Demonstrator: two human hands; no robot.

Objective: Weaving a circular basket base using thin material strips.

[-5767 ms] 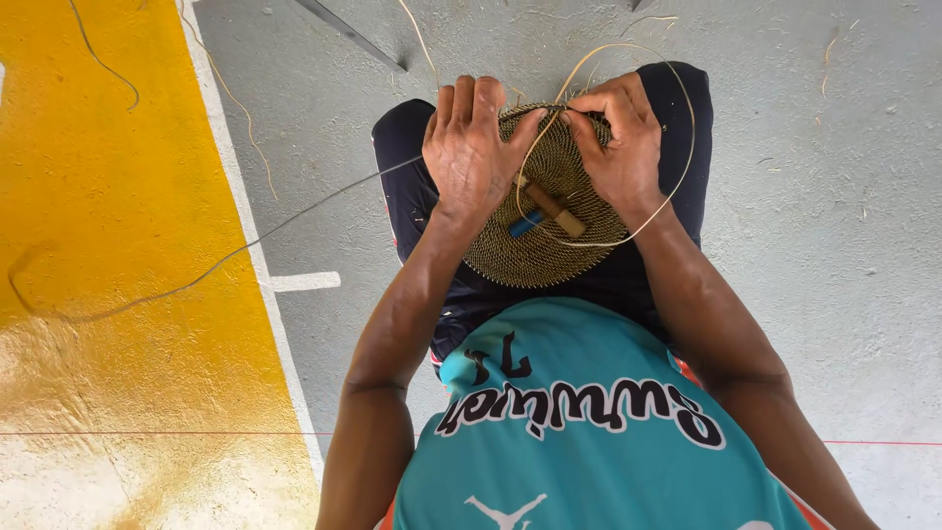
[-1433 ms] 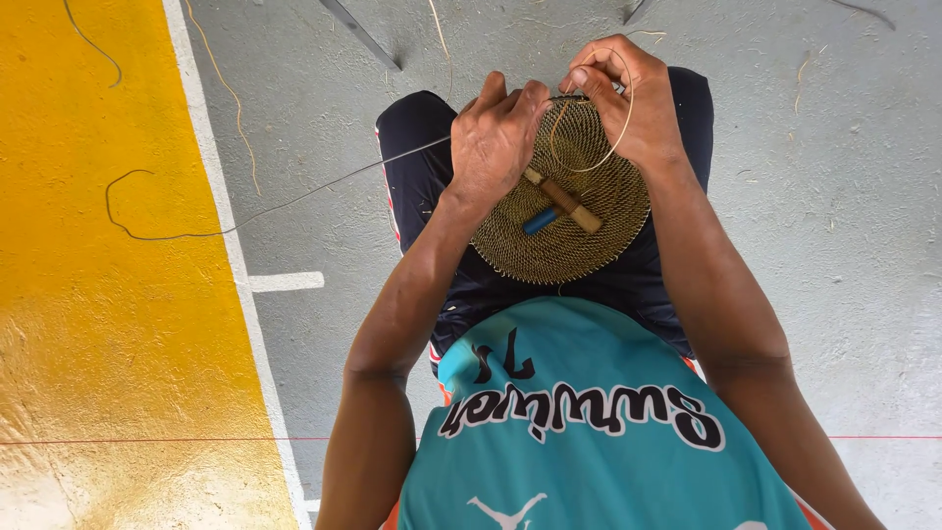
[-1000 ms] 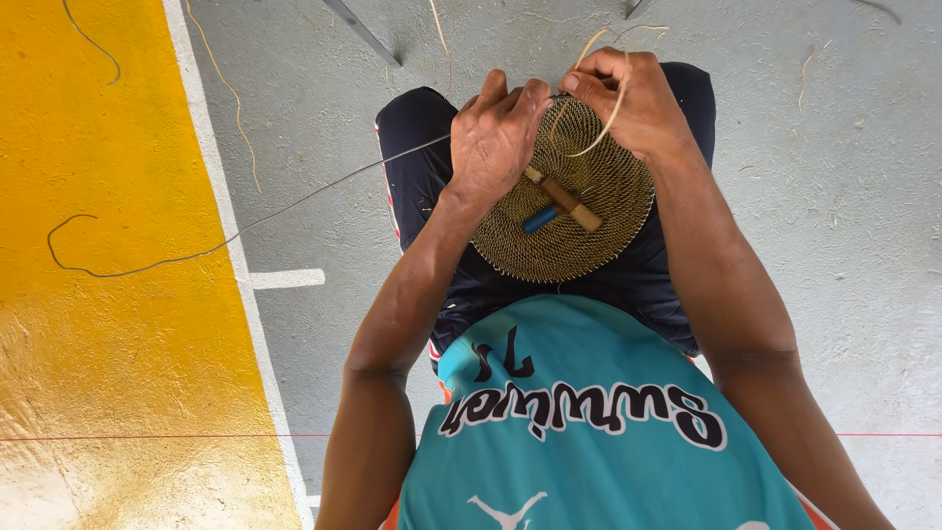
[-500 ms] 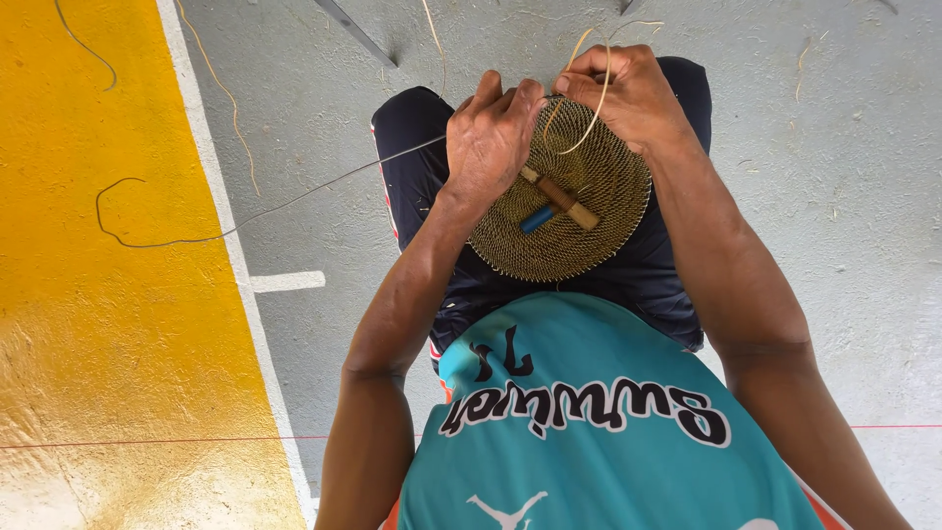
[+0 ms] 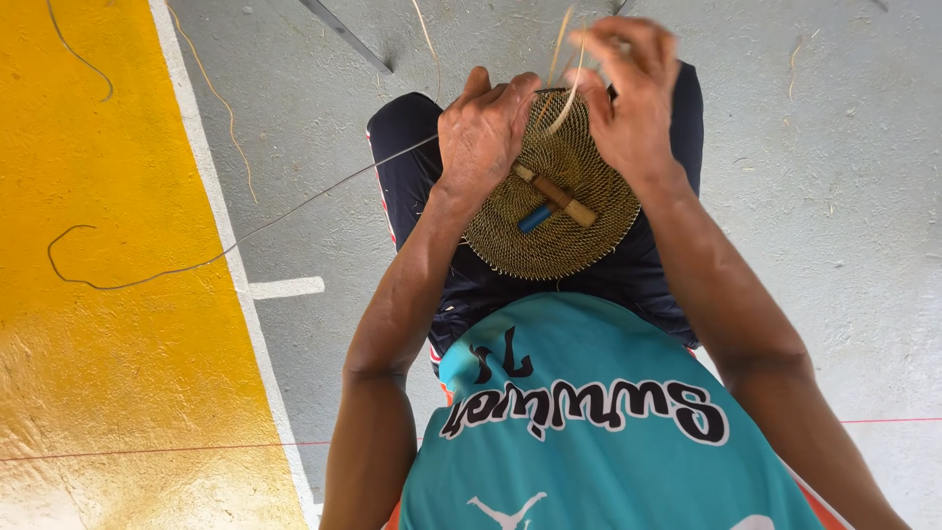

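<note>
A round woven disc (image 5: 557, 211) of tan fibre rests on my lap, over dark shorts. My left hand (image 5: 483, 130) presses down on its upper left edge and holds it. My right hand (image 5: 633, 93), blurred by motion, is lifted just above the disc's far rim and pinches a pale fibre strand (image 5: 566, 74) that runs up from the weave. A small tool with a wooden handle and a blue part (image 5: 551, 201) lies on the disc between my hands.
A long thin fibre (image 5: 235, 236) trails from my left hand across the grey concrete floor onto the yellow painted area (image 5: 98, 324), edged by a white line (image 5: 221, 245). Loose strands (image 5: 211, 88) lie at the top. A dark metal bar (image 5: 343, 34) crosses the floor.
My right hand has lifted and pulled the pale strand upward and away from the rim. The long fibre on the yellow floor has shifted its curl. My left hand stays on the disc.
</note>
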